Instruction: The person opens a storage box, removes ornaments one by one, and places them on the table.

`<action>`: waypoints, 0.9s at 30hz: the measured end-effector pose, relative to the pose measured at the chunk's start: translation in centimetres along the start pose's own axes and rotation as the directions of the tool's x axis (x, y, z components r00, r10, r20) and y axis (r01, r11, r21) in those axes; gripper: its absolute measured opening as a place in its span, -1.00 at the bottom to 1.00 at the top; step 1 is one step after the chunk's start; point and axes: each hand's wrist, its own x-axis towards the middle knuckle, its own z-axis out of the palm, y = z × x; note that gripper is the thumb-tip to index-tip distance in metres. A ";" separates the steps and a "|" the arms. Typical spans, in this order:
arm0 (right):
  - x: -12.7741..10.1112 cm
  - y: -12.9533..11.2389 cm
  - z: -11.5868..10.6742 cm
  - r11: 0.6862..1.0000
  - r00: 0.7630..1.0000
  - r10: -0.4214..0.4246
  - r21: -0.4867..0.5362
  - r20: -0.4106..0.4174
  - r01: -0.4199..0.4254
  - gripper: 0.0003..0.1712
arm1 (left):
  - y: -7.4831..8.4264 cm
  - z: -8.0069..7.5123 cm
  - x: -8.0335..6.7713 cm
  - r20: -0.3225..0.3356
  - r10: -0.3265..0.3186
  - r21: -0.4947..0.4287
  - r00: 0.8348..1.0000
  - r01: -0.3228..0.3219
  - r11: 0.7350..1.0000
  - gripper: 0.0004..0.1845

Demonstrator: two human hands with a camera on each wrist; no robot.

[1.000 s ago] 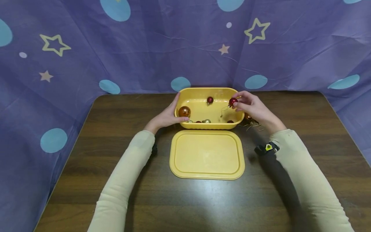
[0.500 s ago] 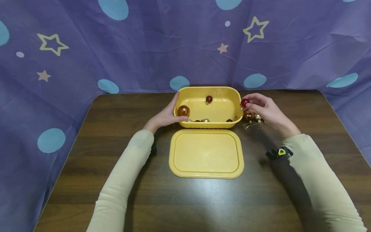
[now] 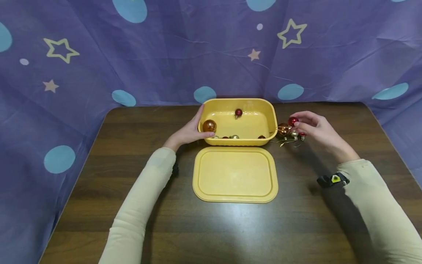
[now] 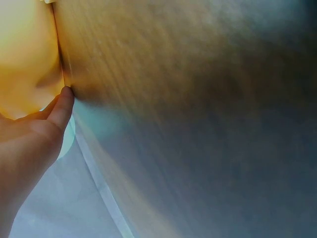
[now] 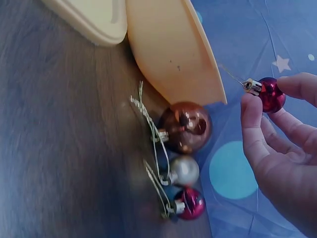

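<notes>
— Two hands in shot; what's the right hand got?
— Small red bauble, pinched btwn thumb and fingertips, held just above the brown table, right of the yellow tub and apart from it.
— Which way does it point?
— Wrist view: silver cap faces the tub, thin hanging thread runs on toward the tub's corner. Long axis cap-to-ball lies roughly level, not upright.
— Below it?
— Cluster on the table just beside the tub's right end: copper bauble, silver bauble, another red bauble, gold hanger loops trailing off.
— Left hand?
— Fingers fairly straight, pressed flat vs the tub's left wall; thumb on the near corner. Holds nothing else.
— Inside the tub?
— Big orange bauble at left, dark red one at the back, a few small ones along the near wall. Yellow lid lies flat in front.
— Any writing, brands?
— None readable. Backdrop is purple cloth w/ stars and blue dots.
</notes>
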 end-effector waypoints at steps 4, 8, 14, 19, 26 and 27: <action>-0.5 0.0 -0.8 0.999 1.000 -0.022 0.044 -0.002 0.022 -0.73 | 0.1 -0.1 0.0 0.000 0.004 0.005 1.000 -0.004 1.000 0.20; -1.1 0.1 -1.4 0.999 0.999 -0.032 0.040 -0.010 0.033 -0.73 | 0.2 -0.1 0.0 0.001 0.008 -0.004 1.000 -0.008 1.000 0.19; -1.9 1.1 -2.2 0.999 0.999 0.009 -0.036 -0.035 -0.010 -0.73 | 1.1 -0.2 -0.4 0.005 0.001 -0.019 1.000 0.000 1.000 0.18; -2.7 2.3 -3.1 0.998 0.998 0.030 0.055 -0.055 -0.027 -0.73 | 0.0 0.0 0.1 -0.003 -0.002 -0.010 1.000 0.002 1.000 0.20; -3.3 3.9 -4.2 0.991 0.998 0.044 0.130 -0.054 -0.037 -0.73 | -0.1 0.1 0.1 -0.004 -0.012 -0.014 1.000 0.012 1.000 0.20; -3.3 4.1 -4.3 0.993 0.997 0.042 0.110 -0.059 -0.035 -0.73 | -0.1 0.1 0.1 -0.004 -0.013 -0.014 1.000 0.013 1.000 0.20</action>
